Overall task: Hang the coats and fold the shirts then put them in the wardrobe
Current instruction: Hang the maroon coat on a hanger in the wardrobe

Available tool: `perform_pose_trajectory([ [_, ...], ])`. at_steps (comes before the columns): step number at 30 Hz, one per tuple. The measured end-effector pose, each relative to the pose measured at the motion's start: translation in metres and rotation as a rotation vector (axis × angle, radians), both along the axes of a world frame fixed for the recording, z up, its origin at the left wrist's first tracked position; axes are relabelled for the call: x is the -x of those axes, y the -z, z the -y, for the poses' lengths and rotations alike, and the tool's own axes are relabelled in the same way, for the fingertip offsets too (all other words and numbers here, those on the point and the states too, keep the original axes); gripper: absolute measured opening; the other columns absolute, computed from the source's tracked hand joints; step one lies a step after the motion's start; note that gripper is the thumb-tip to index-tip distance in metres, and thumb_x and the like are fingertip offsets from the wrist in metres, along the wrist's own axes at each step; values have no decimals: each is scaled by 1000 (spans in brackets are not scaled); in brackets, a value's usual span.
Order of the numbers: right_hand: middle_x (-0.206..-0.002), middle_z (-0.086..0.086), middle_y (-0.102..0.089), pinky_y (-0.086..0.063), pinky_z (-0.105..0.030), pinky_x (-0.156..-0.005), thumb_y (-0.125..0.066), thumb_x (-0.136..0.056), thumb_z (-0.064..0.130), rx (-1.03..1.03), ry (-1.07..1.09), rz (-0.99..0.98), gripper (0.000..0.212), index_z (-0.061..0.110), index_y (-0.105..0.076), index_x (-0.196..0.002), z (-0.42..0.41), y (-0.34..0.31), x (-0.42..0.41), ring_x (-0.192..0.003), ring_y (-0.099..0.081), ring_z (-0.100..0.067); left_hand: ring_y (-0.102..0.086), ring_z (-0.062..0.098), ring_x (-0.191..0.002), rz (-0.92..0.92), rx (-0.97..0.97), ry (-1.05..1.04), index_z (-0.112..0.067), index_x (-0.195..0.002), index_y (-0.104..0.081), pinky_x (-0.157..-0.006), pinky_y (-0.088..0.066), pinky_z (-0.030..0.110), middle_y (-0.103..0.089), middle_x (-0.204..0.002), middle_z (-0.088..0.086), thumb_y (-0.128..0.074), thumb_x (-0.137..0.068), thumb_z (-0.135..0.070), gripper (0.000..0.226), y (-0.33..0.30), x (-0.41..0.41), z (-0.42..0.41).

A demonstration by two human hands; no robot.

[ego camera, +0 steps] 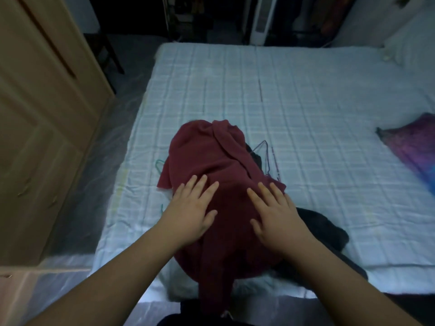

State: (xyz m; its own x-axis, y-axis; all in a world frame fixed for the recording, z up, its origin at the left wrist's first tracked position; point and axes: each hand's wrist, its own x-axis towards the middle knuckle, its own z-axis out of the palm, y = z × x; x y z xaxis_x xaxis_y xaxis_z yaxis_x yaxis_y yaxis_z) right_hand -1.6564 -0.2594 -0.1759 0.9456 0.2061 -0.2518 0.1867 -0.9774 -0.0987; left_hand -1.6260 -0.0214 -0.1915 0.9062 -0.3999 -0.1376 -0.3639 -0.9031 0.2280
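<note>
The left hand [191, 211] and right hand [274, 214] are lying flat with fingers spread, pressing on a maroon shirt [211, 161]. The shirt is lying on the bed [306, 90] near its front edge, covering dark clothes [322, 229] and wire hangers [266, 156]. A wardrobe [42, 114] is standing at the left.

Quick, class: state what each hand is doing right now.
Left hand: open, flat on the maroon garment, holding nothing.
Right hand: open, flat on the same garment, holding nothing.
</note>
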Motion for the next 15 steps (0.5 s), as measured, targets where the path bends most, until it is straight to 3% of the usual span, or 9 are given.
perform_pose_trajectory([
  [5, -164, -3, -17, -17, -54, -119, -48, -90, 46, 7, 99, -5, 74, 32, -17, -156, 3, 12, -40, -151, -11, -30, -15, 29, -150, 7, 0, 119, -31, -155, -18, -120, -19, 47, -18, -163, 6, -21, -86, -58, 74, 19, -66, 12],
  [9, -164, -4, -17, -16, -53, -119, -46, -90, 45, -1, 156, -23, 73, 31, -18, -156, 22, 26, -59, -151, -10, -31, -8, 28, -151, -55, -12, 197, -31, -156, -12, -121, -13, 45, -12, -164, 5, -41, -95, -51, 70, 33, -100, 36],
  [15, -166, -3, -8, -12, -51, -122, -44, -95, 43, -33, 221, -91, 71, 31, -11, -157, 71, 62, -93, -152, -3, -29, -5, 26, -151, -131, -106, 299, -31, -156, -8, -122, -10, 44, -8, -165, 4, -39, -97, -50, 70, 60, -143, 83],
])
